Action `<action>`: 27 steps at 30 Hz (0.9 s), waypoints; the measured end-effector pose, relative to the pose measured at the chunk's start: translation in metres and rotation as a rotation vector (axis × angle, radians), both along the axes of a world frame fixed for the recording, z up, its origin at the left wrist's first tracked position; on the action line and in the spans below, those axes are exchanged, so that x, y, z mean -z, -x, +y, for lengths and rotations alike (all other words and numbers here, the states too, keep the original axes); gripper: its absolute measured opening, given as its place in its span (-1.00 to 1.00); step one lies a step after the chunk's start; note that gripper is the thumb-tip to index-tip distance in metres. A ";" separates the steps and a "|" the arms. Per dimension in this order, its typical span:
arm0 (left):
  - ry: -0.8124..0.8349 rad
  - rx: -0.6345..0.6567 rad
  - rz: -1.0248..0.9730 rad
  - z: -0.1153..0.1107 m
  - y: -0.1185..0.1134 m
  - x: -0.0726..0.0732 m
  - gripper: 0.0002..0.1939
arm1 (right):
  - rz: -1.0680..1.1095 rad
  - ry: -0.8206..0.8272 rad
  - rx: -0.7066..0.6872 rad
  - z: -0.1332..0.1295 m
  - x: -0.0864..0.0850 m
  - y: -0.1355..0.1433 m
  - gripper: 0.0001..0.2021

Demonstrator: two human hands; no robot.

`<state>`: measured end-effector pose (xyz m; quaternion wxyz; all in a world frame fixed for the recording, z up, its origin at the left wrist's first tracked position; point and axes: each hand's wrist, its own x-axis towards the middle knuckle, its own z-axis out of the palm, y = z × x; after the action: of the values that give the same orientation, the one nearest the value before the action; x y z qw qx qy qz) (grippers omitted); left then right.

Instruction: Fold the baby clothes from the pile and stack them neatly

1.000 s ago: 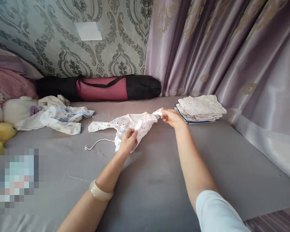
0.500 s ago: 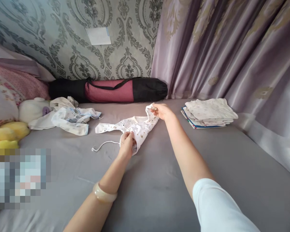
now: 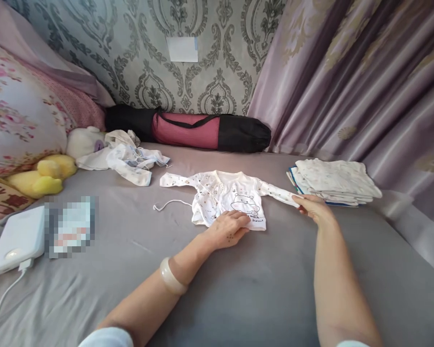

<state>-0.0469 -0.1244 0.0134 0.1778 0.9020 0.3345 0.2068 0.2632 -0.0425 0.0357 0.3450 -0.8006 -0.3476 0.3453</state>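
Observation:
A white baby shirt with small prints and a cartoon animal on its front lies spread on the grey bed sheet. Both its sleeves stretch outward, and a thin white tie trails off to the left. My left hand rests flat on the shirt's lower front, fingers extended over part of the drawing. At the end of the right sleeve, my right hand pinches the cuff between thumb and fingers. A pale bangle circles my left wrist.
Folded baby clothes are stacked at right, and loose ones lie crumpled at left. Behind is a black and pink roll bag. Plush toys, a white power bank with cable and a blurred-out item sit at left.
The shirt has gone from bunched to spread, its front now showing. My right hand has drawn the sleeve out to the right; my left has flattened onto the front. The view has shifted left.

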 end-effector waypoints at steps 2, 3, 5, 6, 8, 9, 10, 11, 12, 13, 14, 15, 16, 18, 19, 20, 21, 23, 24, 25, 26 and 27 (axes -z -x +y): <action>0.011 0.003 -0.032 0.002 0.002 -0.002 -0.74 | -0.215 0.024 -0.012 -0.001 0.001 -0.005 -0.75; 0.020 -0.019 -0.058 0.005 0.004 -0.005 -0.75 | -0.358 0.033 -0.012 0.000 0.000 -0.006 -0.72; 0.043 -0.134 -0.117 0.014 0.012 -0.010 -0.76 | -0.616 0.033 -0.020 0.004 -0.003 0.000 -0.68; 0.051 -0.223 -0.141 0.019 0.019 -0.014 -0.77 | -0.688 0.019 -0.041 0.006 -0.005 0.007 -0.68; 0.054 -0.420 -0.162 0.031 0.038 -0.020 -0.77 | -0.675 -0.032 -0.131 0.011 -0.007 0.027 -0.69; 0.048 -0.503 -0.155 0.036 0.049 -0.023 -0.76 | -0.604 -0.058 -0.208 0.013 -0.008 0.041 -0.72; 0.042 -0.579 -0.135 0.041 0.061 -0.025 -0.77 | -0.523 -0.106 -0.297 0.015 -0.009 0.057 -0.75; 0.063 -0.657 -0.099 0.044 0.073 -0.028 -0.78 | -0.441 -0.148 -0.369 0.016 -0.009 0.074 -0.76; 0.110 -0.734 -0.045 0.046 0.084 -0.031 -0.80 | -0.358 -0.185 -0.455 0.016 -0.009 0.093 -0.78; 0.169 -0.792 0.023 0.046 0.094 -0.034 -0.80 | -0.266 -0.209 -0.542 0.015 -0.010 0.112 -0.79; 0.237 -0.833 0.096 0.046 0.103 -0.037 -0.79 | -0.178 -0.207 -0.621 0.013 -0.010 0.131 -0.80; 0.312 -0.847 0.165 0.045 0.110 -0.040 -0.76 | -0.115 -0.191 -0.710 0.010 -0.011 0.150 -0.83; 0.396 -0.826 0.220 0.044 0.116 -0.043 -0.71 | -0.076 -0.158 -0.798 0.007 -0.011 0.166 -0.86; 0.575 -0.733 0.274 0.041 0.123 -0.048 -0.65 | -0.074 -0.094 -0.963 0.001 -0.011 0.194 -0.89; 0.655 -0.677 0.275 0.040 0.125 -0.050 -0.63 | -0.122 -0.076 -1.001 -0.002 -0.010 0.204 -0.91; 0.713 -0.627 0.266 0.039 0.126 -0.052 -0.62 | -0.183 -0.065 -1.017 -0.005 -0.008 0.212 -0.93; 0.747 -0.595 0.258 0.038 0.125 -0.052 -0.62 | -0.245 -0.062 -1.011 -0.007 -0.006 0.217 -0.93; 0.753 -0.587 0.248 0.038 0.122 -0.052 -0.63 | -0.318 -0.061 -0.975 -0.011 -0.002 0.221 -0.90; 0.746 -0.594 0.251 0.039 0.119 -0.051 -0.63 | -0.316 -0.057 -0.962 -0.012 0.001 0.221 -0.88; 0.735 -0.610 0.258 0.039 0.116 -0.050 -0.63 | -0.295 -0.050 -0.956 -0.013 0.003 0.220 -0.86; 0.718 -0.631 0.266 0.040 0.113 -0.048 -0.63 | -0.265 -0.048 -0.954 -0.014 0.004 0.219 -0.84; 0.695 -0.658 0.273 0.040 0.110 -0.047 -0.64 | -0.240 -0.051 -0.953 -0.014 0.006 0.218 -0.83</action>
<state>-0.1566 -0.0844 0.0607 0.3481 0.6548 0.6708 0.0083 0.0454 -0.0569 0.0296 0.1255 -0.5781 -0.7208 0.3614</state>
